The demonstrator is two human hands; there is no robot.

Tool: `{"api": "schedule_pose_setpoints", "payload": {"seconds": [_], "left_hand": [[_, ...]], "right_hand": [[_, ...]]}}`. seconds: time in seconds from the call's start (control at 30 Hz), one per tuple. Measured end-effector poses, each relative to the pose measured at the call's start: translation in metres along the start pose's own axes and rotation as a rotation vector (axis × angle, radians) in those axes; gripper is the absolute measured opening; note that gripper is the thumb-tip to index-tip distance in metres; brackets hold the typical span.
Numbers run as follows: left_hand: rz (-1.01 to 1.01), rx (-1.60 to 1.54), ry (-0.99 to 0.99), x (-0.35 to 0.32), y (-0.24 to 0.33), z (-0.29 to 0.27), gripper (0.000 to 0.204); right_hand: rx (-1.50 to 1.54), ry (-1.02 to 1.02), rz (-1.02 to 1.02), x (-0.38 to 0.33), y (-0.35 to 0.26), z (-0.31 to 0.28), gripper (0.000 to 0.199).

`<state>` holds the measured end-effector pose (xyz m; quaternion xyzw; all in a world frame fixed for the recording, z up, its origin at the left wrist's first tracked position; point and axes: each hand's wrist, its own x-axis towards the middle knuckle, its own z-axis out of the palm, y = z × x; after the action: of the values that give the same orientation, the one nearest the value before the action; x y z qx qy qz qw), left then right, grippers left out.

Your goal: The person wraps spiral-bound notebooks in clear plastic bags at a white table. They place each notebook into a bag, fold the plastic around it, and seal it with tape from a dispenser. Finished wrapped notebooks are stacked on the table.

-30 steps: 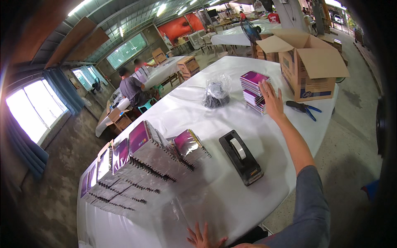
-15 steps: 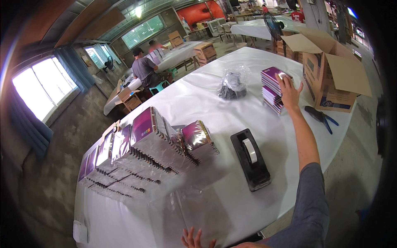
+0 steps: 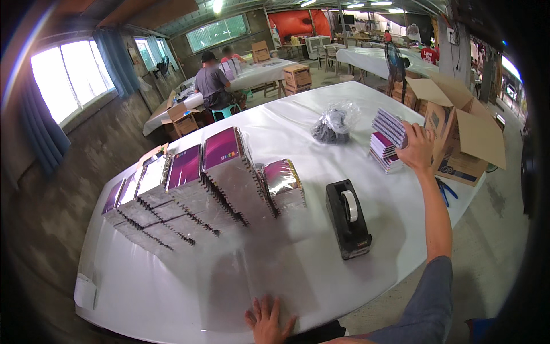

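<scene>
We're gripping a tilted bundle of spiral notebooks w/ our right hand, beyond and R of the tape dispenser; fingers are curling over the bundle's R end, thumb mostly hidden, so we can't tell how tightly. The bundle is extending L and away from that palm, wire bindings showing; its long axis we can't tell for sure. That hand is the nearer one by far; our left hand is lying palm-down, fingers spread, holding nothing, nearside and L of the dispenser. We're counting: 1 dispenser; 1 notebook stack sitting under the bundle, beyond-R of the dispenser (touching or not, can't tell); approx. 6 tops in the notebook block, L of it; 1 clear plastic bag w/ dark contents, beyond it; 1 open carton, far R; 1 pr. blue-handled pliers, R. Held notebooks: several, no exact no.
</scene>
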<state>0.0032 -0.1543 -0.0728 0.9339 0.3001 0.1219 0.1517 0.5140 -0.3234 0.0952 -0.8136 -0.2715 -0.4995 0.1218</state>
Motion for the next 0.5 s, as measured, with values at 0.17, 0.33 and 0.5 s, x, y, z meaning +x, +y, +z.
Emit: {"api": "schedule_pose_setpoints", "payload": {"seconds": [0.17,0.33,0.5], "left_hand": [[-0.049,-0.034,-0.196,-0.002,0.005,0.002,0.093],[0.006,-0.068,-0.235,-0.002,0.011,-0.012,0.107],[-0.081,-0.335,0.176,0.004,0.009,-0.061,0.121]], "right_hand": [[0.137,-0.056,-0.163,0.024,-0.069,-0.093,0.059],[0.521,-0.276,-0.337,0.022,-0.156,-0.178,0.056],[0.923,-0.608,-0.577,0.007,-0.260,-0.208,0.056]]}}
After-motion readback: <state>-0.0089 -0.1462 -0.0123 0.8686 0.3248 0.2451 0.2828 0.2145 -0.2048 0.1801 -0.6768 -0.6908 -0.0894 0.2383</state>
